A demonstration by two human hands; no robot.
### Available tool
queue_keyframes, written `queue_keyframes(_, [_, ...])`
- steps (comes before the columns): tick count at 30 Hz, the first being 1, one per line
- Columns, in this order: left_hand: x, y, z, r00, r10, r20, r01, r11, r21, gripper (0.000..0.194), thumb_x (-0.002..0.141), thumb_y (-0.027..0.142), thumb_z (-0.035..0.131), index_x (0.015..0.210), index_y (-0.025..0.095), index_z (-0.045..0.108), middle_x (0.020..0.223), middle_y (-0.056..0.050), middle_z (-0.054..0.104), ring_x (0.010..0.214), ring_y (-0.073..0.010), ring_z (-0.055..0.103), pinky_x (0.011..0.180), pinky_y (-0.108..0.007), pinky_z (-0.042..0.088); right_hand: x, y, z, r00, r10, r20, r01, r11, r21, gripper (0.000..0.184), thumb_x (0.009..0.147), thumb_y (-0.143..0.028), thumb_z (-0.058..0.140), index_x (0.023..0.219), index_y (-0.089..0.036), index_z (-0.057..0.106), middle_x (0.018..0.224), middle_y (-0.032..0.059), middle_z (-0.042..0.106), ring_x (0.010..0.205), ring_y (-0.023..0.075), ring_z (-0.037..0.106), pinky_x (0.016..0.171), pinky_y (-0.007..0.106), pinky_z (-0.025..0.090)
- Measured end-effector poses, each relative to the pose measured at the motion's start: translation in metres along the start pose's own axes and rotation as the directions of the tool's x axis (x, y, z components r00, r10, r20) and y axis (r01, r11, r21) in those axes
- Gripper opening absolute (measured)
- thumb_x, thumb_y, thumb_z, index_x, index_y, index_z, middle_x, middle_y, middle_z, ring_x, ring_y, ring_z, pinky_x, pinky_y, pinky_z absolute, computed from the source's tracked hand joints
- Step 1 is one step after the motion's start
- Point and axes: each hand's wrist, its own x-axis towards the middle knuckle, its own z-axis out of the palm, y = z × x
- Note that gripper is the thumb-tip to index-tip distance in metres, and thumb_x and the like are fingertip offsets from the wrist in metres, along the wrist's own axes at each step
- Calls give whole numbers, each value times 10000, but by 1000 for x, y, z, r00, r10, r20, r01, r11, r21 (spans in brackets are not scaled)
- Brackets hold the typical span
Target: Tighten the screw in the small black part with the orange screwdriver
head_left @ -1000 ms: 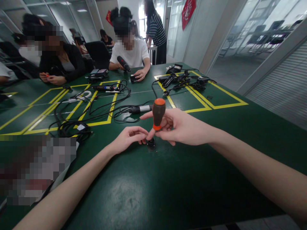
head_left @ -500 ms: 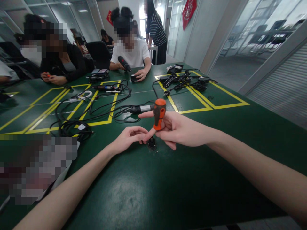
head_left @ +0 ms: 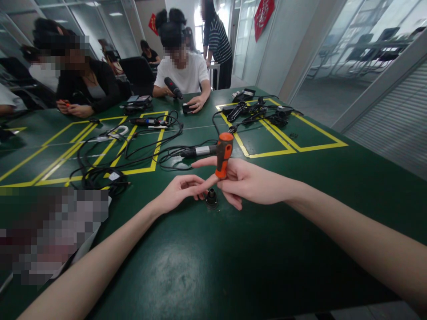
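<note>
My right hand (head_left: 248, 180) grips a screwdriver (head_left: 223, 153) with an orange and grey handle, held upright. Its index finger points left, and the fingers hide the screwdriver's shaft. Just below stands a small black round part (head_left: 211, 199) with a narrower neck on a wider base, resting on the green table (head_left: 200, 258). My left hand (head_left: 180, 193) is closed at the part's left side, its fingertips against it. A finger stretches between the two hands near the screwdriver's lower end.
Beyond my hands lie a silver and black tool (head_left: 199, 151), tangled black cables (head_left: 100, 173) and another electric screwdriver (head_left: 148, 122). Black devices (head_left: 240, 111) sit within yellow tape at right. Across the table a person (head_left: 182, 73) holds a power tool (head_left: 173, 88). A blurred-out object (head_left: 66, 231) lies left.
The screwdriver has shifted slightly up and to the right with my right hand, showing more of the black part's neck. My left hand has barely moved.
</note>
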Motion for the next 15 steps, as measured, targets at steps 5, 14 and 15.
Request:
queue_keyframes(5, [0,1,0,1000,21,-21,-21,999,24,233,782,340,784,877,129,757,758,-30,721,684,-147,623,686,-266,500,1,-2,1,999,7,34,-7,1000,-24,538,866,11,424,1383,-107,514,587,-81,609,422,75,520,461,160,444])
queue_keyframes(14, [-1,-1,-3,988,66,-137,-61,997,39,321,802,422,791,959,142,794,891,-71,769,738,-182,661,747,-320,538,4,4,-2,999,-15,45,16,1000,-5,293,880,-29,435,1120,-146,557,784,12,739,448,67,537,475,173,454])
queue_keyframes(15, [-1,1,-4,982,99,-162,-92,994,52,304,812,420,789,961,155,800,904,-68,775,745,-183,666,748,-318,541,4,4,-2,999,-13,48,12,1000,6,284,873,-29,438,1103,-153,549,808,16,750,444,64,536,472,174,456])
